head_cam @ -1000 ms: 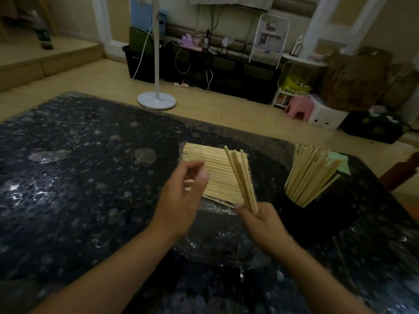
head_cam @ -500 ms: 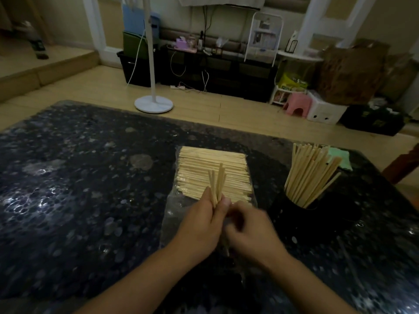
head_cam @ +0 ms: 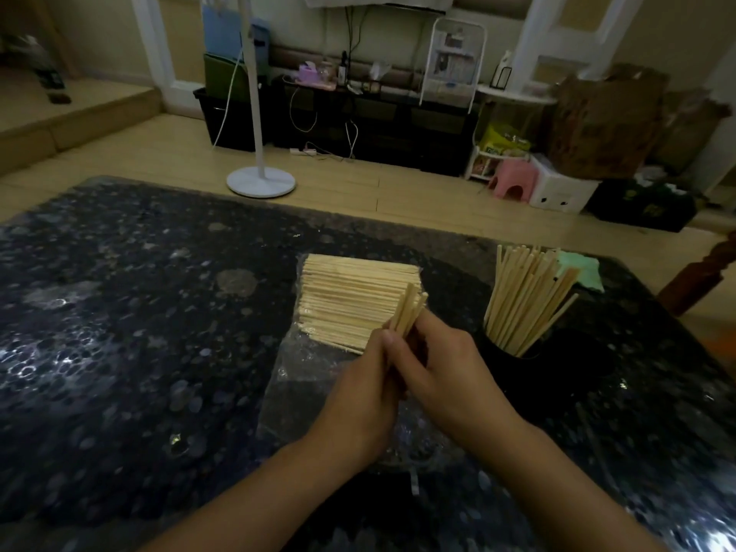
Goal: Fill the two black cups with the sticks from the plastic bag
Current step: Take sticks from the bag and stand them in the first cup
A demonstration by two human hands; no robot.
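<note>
A dark table (head_cam: 119, 352) with a glossy, pebble-speckled top fills the near view; beyond its far edge runs pale wood flooring, with a white fan stand (head_cam: 261, 181) on a round base, a low black media cabinet (head_cam: 378, 125) trailing cables, a pink stool (head_cam: 511, 181) and brown paper bags (head_cam: 605, 121) at far right. A clear, crinkled plastic bag (head_cam: 302, 376) lies at the table's middle, and a flat stack of pale wooden sticks (head_cam: 350, 296) rests at its far end, their long axes running left to right. Both hands meet just near of that stack: the left hand (head_cam: 358, 396) and the right hand (head_cam: 446, 372) are clenched together around 1 small bundle of sticks (head_cam: 408, 308), which points up and away, tilted slightly right, with its tips over the stack's right end. To the right, 1 black cup (head_cam: 506, 372), round and matte, stands on the table holding many sticks (head_cam: 525, 296) that fan upward and lean right. The cup's body merges with the dark table, and I cannot make out a 2nd cup. A pale green cloth (head_cam: 581, 268) lies just beyond it.
</note>
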